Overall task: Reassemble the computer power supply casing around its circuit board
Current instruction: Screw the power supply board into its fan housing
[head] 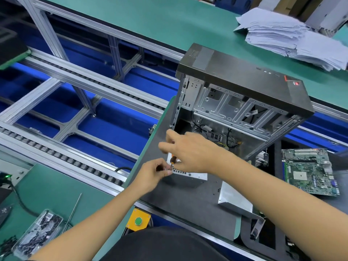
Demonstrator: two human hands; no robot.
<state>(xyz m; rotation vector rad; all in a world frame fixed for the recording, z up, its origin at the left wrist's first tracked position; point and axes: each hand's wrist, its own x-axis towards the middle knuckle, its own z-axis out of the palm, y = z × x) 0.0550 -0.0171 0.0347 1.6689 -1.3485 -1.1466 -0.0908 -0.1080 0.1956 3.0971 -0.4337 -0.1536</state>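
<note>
At the left edge of the dark desk (188, 202), just in front of the open computer tower (243, 98), the power supply casing (190, 174) lies flat, mostly hidden under the two hands. In the head view, the only one given, its visible perforated silver side runs as a strip from the left edge toward the desk's middle, so its long axis seems to lie across the desk and that holed face points toward the person.

The right hand (190, 151) reaches over the casing from the right, fingers curled round the orange-and-black handle of a screwdriver (173, 160) whose shaft slants down and leftward to the casing's left end. The left hand (153, 173) comes from below, thumb and forefinger pressed together in a pinch right at the tool's tip; whether a screw sits between them is too small to tell.

The coming move likely turns on that tip meeting a hole at the casing's left end, directly beside the left fingers (168, 172). Both hands are at that spot, the left nearest.

A second bent metal panel (233, 200) lies apart near the front edge, and a bare motherboard (310, 172) rests toward the right.
</note>
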